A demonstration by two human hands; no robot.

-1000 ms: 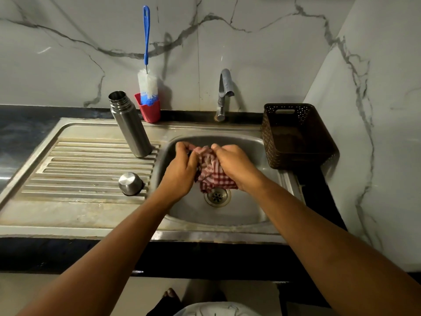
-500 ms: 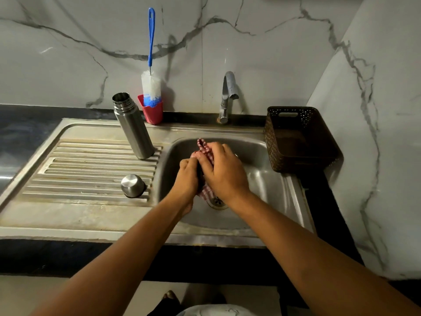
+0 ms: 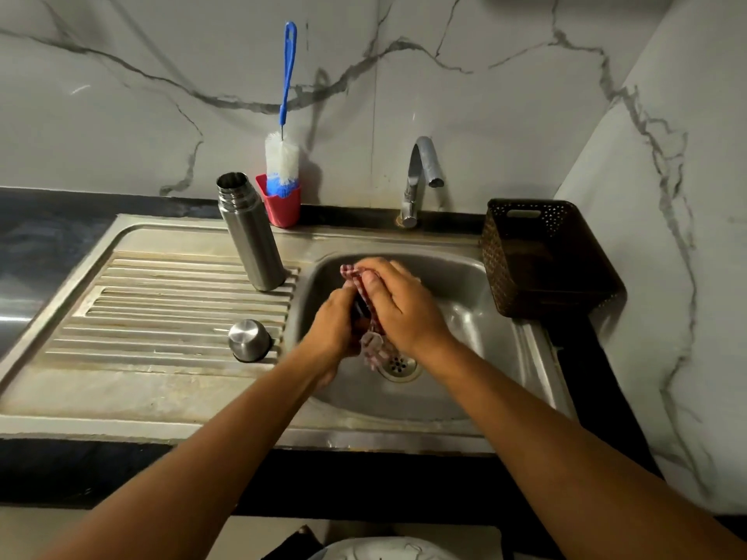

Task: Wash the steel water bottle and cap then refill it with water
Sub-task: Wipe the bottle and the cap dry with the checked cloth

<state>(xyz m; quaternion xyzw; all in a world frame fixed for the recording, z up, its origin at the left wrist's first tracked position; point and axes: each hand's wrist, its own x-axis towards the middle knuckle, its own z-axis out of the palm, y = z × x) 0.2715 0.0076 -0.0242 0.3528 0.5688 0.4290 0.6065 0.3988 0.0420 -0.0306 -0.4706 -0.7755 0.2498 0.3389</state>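
Hands at the centre of the sink basin (image 3: 477,381), pressed together around a red-checked cloth (image 3: 374,349). The left hand (image 3: 333,329) and right hand (image 3: 404,309) are both closed on the cloth, the right overlapping the left, with one corner of fabric showing above the fingers and a bunched tail hanging below the palms just over the drain (image 3: 399,364). Motion blur hides the exact finger placement.

The steel water bottle (image 3: 250,236) stands upright and uncapped on the ribbed drainboard (image 3: 161,309), up and to the left of the joined hands, its long axis vertical and its open mouth facing up. The cap (image 3: 248,340) rests on the same drainboard directly left of the grip, near the basin edge and well apart from the bottle. Both lie on the left hand's side, so the left hand is the nearer one for a reach; the cap is closer than the bottle.

Behind the grip, the tap (image 3: 420,175) shows no running water. A bottle brush (image 3: 285,147) stands in a red holder (image 3: 281,204) just beyond the bottle. A brown basket (image 3: 525,256) sits to the right of the grip on the counter.

Judged from this layout, the hands are occupied with the cloth and must release it, or keep it in one hand, before the bottle or cap can be taken up.
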